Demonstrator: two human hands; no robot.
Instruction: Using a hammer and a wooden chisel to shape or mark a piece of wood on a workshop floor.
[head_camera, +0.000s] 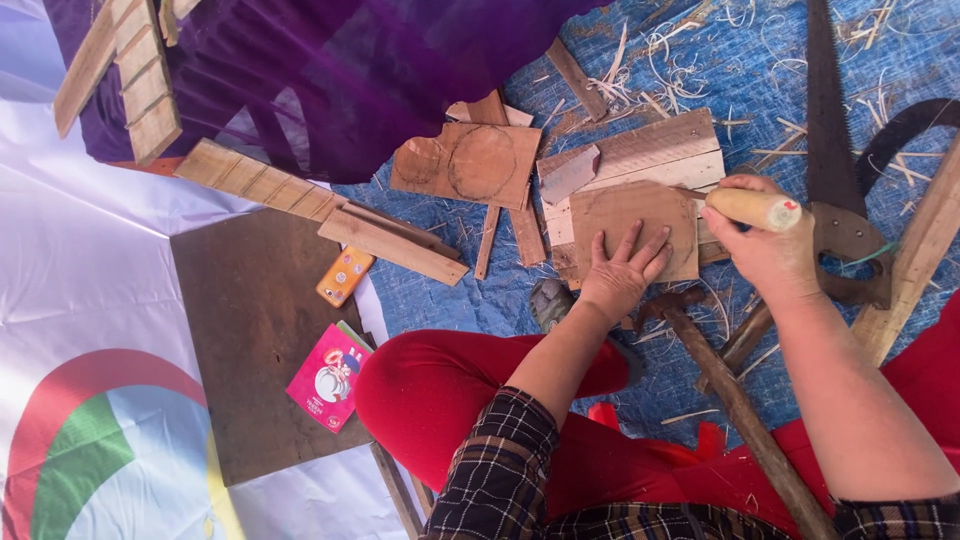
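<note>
Your left hand lies flat, fingers spread, on the rounded wooden piece, apparently pinning it on the pale plank beneath; your right hand, just right of that piece, is clenched round a pale wooden tool handle at its edge; left of the piece lies a board with a drawn circle; right of it, a handsaw; below it, a hammer on the blue tarp.
</note>
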